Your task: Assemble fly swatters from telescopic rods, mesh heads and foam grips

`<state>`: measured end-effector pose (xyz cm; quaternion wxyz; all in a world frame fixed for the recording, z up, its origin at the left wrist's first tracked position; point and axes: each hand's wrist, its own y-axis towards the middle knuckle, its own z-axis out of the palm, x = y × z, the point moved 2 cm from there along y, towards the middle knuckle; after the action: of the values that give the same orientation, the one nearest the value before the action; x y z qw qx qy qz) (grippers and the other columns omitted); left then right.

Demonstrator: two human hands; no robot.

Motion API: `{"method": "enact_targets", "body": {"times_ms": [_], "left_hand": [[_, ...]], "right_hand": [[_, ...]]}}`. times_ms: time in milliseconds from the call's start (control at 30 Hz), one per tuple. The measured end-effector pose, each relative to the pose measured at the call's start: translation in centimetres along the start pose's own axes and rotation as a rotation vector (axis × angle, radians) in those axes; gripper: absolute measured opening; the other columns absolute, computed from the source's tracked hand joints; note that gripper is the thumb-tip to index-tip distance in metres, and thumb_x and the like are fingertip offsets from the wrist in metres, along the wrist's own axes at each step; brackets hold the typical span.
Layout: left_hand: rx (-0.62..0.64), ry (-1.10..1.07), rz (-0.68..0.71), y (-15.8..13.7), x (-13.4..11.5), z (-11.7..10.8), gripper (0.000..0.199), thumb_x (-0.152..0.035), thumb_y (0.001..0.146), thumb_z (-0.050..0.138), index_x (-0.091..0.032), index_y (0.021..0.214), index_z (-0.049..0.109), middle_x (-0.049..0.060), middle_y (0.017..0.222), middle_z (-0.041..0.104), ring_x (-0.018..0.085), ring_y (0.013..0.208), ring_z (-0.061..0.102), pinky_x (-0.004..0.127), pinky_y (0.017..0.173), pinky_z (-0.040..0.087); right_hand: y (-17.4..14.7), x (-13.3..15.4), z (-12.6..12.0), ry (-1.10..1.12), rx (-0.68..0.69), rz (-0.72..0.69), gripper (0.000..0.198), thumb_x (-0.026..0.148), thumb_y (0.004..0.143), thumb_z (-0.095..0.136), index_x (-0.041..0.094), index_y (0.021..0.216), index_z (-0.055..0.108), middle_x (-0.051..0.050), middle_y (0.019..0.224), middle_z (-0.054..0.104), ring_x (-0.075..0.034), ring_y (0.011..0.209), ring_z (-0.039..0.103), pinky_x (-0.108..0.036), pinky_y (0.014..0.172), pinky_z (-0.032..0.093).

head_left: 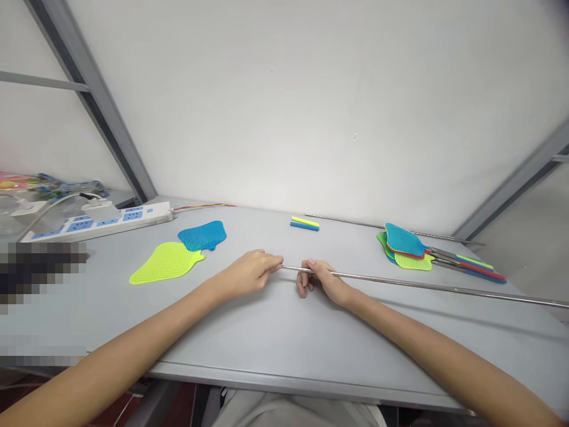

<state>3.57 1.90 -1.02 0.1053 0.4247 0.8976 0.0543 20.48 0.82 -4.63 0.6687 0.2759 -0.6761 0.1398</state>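
A long, thin telescopic metal rod (413,284) runs from the middle of the table out past the right edge of the view. Its thin end is pinched between the closed fingers of my left hand (253,271). Just to the right, my right hand (324,280) holds the same rod between thumb and fingers, the other fingers curled below. Left of my hands lie a yellow-green fly swatter head (166,263) and a blue fly swatter head (203,235), overlapping slightly. Behind my hands are a yellow handle sleeve (305,222) and a blue handle sleeve (304,226), side by side.
A pile of fly swatters (404,242) with coloured handles lies at the right. Behind it, another metal rod (351,222) lies along the wall. A white power strip (146,214) with plugs and cables stands at the left. The grey table's front edge (284,379) is near my lap.
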Motion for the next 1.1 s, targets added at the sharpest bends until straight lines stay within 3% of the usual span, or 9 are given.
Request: {"method": "enact_targets", "body": {"times_ms": [1100], "left_hand": [[0.034,0.033,0.014,-0.07,-0.81,0.17,0.017,-0.003,0.066,0.029,-0.019,0.067,0.034,-0.003,0.056,0.044,0.012,0.056,0.044,0.022,0.058,0.030]], "right_hand": [[-0.38,0.40,0.69,0.083,0.062,0.021,0.043,0.041,0.084,0.018,0.015,0.059,0.043,-0.004,0.055,0.053,-0.011,0.051,0.047,-0.026,0.055,0.033]]}}
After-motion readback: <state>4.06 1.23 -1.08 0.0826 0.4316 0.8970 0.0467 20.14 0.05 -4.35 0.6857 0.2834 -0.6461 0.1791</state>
